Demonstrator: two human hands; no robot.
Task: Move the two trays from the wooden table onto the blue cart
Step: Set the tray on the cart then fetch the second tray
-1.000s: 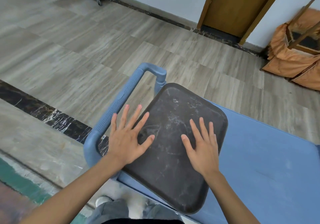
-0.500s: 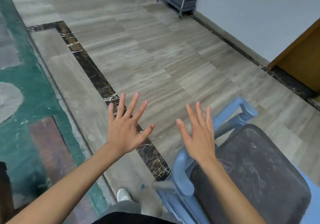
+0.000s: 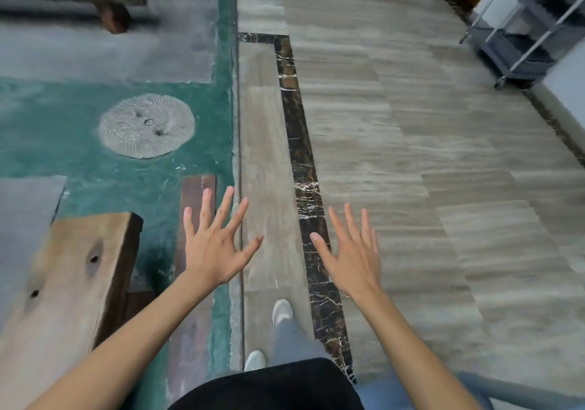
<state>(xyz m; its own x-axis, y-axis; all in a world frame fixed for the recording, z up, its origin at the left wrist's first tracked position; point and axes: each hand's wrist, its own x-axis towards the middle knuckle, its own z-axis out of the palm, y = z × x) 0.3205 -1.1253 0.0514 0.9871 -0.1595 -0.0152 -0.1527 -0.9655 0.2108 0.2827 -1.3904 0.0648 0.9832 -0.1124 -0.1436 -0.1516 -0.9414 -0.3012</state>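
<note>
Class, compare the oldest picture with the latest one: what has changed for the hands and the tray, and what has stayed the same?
Both hands lifted off the dark tray, which was left on the blue cart; the view swung left, so the tray is gone from sight and only a corner of the blue cart shows. A wooden bench now appears on the left. Unchanged: left hand and right hand stay open, spread and empty.
</note>
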